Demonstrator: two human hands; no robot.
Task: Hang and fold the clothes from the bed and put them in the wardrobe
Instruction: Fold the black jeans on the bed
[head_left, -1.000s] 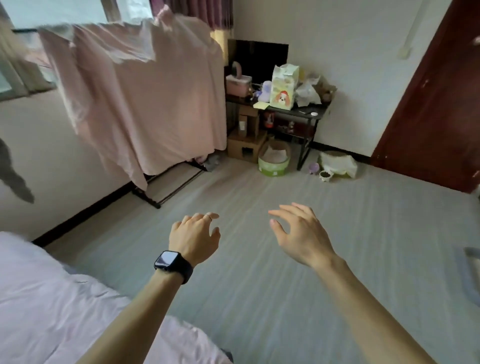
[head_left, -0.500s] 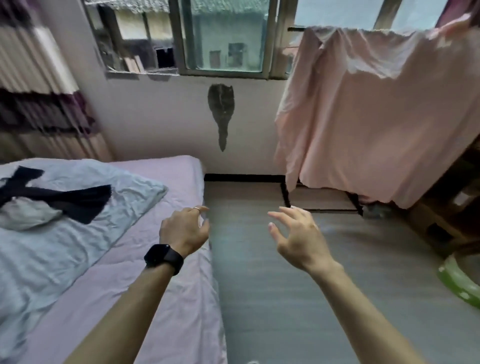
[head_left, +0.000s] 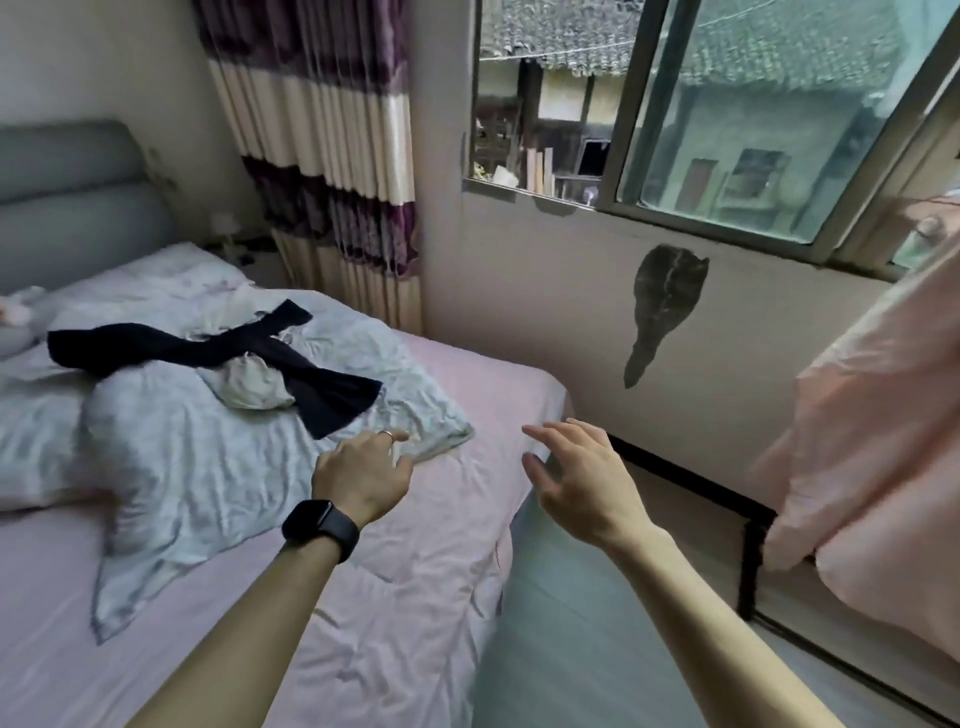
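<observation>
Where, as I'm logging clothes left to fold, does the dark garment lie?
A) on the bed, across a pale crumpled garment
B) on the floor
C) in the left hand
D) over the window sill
A: the dark garment lies spread on the bed, crossing a pale crumpled garment.

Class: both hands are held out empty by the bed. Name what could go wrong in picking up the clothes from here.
1. The dark garment lies across a pale garment; lifting one may drag the other along.
2. The left hand is near the crumpled quilt corner and might catch bedding too.
3. The right hand is past the bed's edge; clothes could drop to the floor.
</observation>
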